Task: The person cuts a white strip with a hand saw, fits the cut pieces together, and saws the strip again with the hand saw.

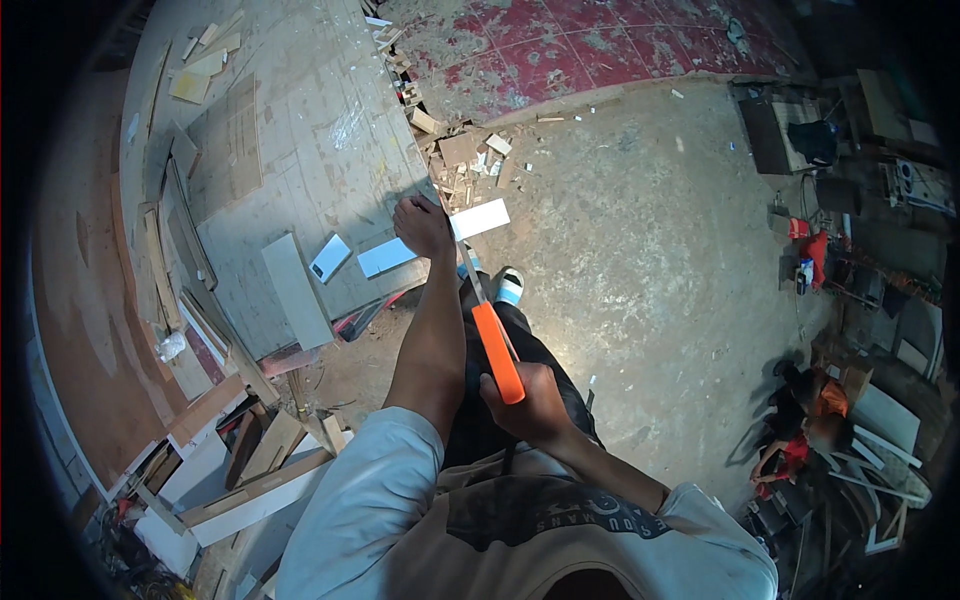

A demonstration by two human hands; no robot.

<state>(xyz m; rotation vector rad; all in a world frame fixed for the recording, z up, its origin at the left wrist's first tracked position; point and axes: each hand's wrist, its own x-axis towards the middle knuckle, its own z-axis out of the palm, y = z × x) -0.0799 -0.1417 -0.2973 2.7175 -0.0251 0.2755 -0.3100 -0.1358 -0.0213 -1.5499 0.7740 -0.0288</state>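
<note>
A narrow white board (481, 219) lies across the right edge of the worktable (340, 120), with one end sticking out past it. My left hand (425, 226), its fingers curled and closed, holds the board down at the table's edge. In my right hand (531, 402) is the orange handle of a handsaw (497, 352). The saw's thin blade points away from me and meets the board just right of my left hand. Its tip and the cutting line are hidden by hand and board.
A white smartphone (330, 258) and a pale plank (297, 291) lie on the table, left of the board. Wood offcuts (460, 152) litter the floor beyond. Scrap boards (262, 495) pile up at lower left. Another person (800, 420) crouches at far right near stacked materials.
</note>
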